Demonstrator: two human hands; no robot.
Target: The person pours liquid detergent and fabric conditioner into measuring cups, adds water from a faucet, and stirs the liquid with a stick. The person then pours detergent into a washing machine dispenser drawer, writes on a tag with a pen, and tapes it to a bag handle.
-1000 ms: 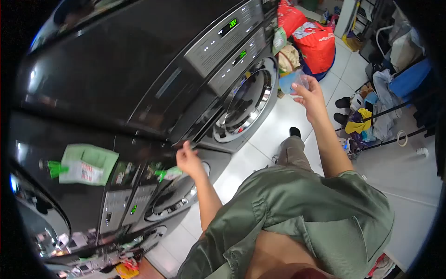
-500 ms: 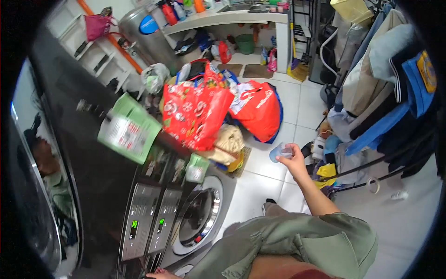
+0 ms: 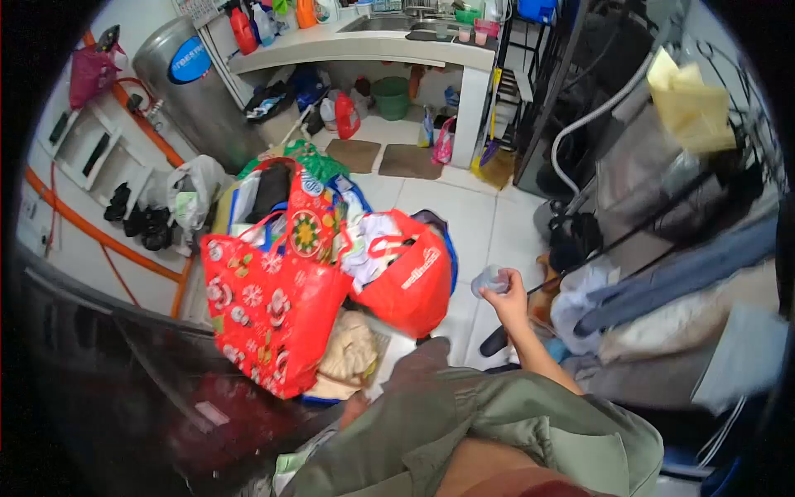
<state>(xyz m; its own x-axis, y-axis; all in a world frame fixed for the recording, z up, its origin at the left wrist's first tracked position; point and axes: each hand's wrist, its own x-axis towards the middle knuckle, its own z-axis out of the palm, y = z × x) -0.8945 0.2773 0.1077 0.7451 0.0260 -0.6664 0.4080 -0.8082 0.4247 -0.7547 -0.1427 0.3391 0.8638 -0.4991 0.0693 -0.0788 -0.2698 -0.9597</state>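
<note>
My right hand grips a small translucent bluish cup, tilted, between thumb and fingers above the tiled floor. Only a small blurred part of my left hand shows at the lower middle, beside the green sleeve; its fingers cannot be made out. Nearest to it are a beige cloth bundle and a large red patterned bag. Another red bag, filled with clothes or packets, stands between that bag and the cup.
Ahead is a white counter with a sink and bottles. A metal tank stands at the left. Hanging clothes crowd the right side. Brown mats lie on the floor before the counter, near a green bucket.
The view has moved forward past the washing machine towards the bags and counter. My left hand has left the machine's front. The cup stays in my right hand.
</note>
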